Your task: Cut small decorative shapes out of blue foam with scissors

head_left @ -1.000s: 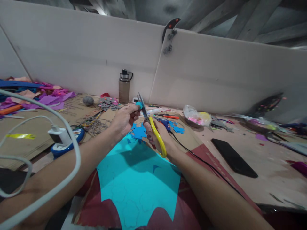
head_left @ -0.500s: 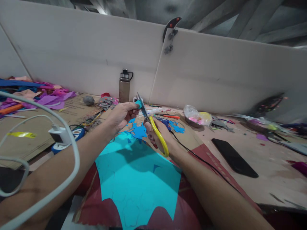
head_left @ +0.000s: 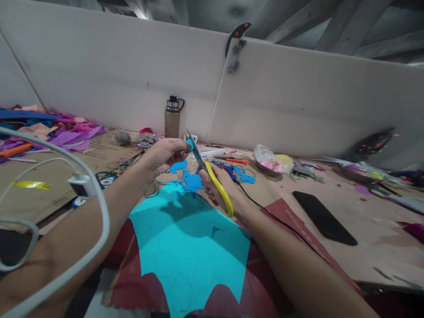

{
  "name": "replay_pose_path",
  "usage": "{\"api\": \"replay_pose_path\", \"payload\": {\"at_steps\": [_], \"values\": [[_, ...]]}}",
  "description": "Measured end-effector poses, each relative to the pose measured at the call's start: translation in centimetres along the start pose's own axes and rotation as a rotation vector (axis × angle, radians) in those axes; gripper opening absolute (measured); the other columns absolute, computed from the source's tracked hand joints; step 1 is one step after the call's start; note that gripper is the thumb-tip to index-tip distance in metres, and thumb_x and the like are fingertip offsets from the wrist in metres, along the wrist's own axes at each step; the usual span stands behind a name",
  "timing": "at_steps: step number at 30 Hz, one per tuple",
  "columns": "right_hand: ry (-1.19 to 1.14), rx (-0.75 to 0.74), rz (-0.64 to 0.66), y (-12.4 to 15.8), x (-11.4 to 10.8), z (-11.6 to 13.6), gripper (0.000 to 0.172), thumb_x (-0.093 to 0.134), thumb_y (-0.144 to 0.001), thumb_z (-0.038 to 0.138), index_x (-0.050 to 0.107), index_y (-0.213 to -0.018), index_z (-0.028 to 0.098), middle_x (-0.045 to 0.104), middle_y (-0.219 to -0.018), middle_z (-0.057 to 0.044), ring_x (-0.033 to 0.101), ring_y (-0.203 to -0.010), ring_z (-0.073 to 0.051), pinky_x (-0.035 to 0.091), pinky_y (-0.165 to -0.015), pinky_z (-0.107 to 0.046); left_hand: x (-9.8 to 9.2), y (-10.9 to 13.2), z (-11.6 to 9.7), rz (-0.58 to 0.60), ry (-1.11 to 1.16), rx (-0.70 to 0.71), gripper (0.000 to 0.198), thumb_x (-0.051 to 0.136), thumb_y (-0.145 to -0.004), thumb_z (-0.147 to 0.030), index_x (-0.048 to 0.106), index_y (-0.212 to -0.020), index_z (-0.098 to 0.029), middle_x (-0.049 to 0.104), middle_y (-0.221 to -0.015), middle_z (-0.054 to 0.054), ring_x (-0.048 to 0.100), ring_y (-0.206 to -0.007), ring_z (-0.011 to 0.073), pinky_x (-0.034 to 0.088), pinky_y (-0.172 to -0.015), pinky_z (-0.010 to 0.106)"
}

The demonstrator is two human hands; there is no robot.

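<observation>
Between the thumb and fingers of my left hand (head_left: 168, 154) is pinched a small turquoise foam-like piece (head_left: 189, 144). My right hand (head_left: 218, 183) is closed round the yellow handles of a pair of scissors (head_left: 215, 179), whose blades point up and to the left. The blades lie right against the small piece; whether they cut into it I cannot make out. Below both hands spreads a large turquoise sheet (head_left: 195, 238) with scalloped, pointed edges and faint drawn lines. Blue scraps (head_left: 192, 182) lie just beyond it, partly behind my hands.
A bottle (head_left: 172, 119) stands by the white partition. At right lie a black phone (head_left: 324, 217) and a bowl (head_left: 270, 168) with plastic-wrapped bits. A white cable (head_left: 102, 221) loops across the left front, near a charger (head_left: 81, 184). Purple and pink scraps (head_left: 73, 137) pile up far left.
My left hand has shifted slightly left with the small piece. The scissors have tilted a little to the left, while my right hand stays nearly in place.
</observation>
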State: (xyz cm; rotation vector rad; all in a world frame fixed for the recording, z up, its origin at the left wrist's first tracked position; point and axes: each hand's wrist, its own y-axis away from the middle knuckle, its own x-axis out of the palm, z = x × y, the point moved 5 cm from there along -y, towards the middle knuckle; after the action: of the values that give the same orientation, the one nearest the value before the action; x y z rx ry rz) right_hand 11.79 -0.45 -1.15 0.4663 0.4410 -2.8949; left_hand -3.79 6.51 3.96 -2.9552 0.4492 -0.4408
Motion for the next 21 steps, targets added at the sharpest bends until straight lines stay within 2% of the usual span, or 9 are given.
{"api": "replay_pose_path", "payload": {"at_steps": [7, 14, 21], "values": [[-0.051, 0.018, 0.052, 0.2, 0.2, 0.4, 0.039, 0.057, -0.088, 0.058, 0.04, -0.081, 0.024, 0.038, -0.059, 0.008, 0.037, -0.045, -0.006, 0.037, -0.042, -0.017, 0.1, 0.4, -0.8, 0.011, -0.07, -0.039, 0.012, 0.075, -0.059, -0.011, 0.064, -0.054, -0.01, 0.057, -0.056, 0.004, 0.048, -0.049, 0.0061, 0.039, -0.045, 0.016], [-0.026, 0.005, 0.06, 0.3, 0.2, 1.3, 0.039, 0.06, -0.086, 0.056, 0.041, -0.078, 0.023, 0.037, -0.057, 0.008, 0.038, -0.046, -0.007, 0.039, -0.042, -0.018, -0.2, 0.4, -1.1, 0.033, -0.102, -0.066, 0.013, 0.073, -0.059, -0.01, 0.061, -0.052, -0.011, 0.055, -0.053, 0.002, 0.048, -0.048, 0.0054, 0.043, -0.049, 0.016], [0.028, -0.024, 0.048, 0.3, 0.0, 1.4, 0.035, 0.06, -0.087, 0.055, 0.047, -0.084, 0.023, 0.039, -0.058, 0.007, 0.039, -0.047, -0.008, 0.038, -0.043, -0.018, 0.0, 0.4, -1.0, 0.049, -0.086, -0.071, 0.011, 0.074, -0.057, -0.01, 0.063, -0.054, -0.01, 0.056, -0.056, 0.002, 0.048, -0.05, 0.0056, 0.042, -0.048, 0.016]]}}
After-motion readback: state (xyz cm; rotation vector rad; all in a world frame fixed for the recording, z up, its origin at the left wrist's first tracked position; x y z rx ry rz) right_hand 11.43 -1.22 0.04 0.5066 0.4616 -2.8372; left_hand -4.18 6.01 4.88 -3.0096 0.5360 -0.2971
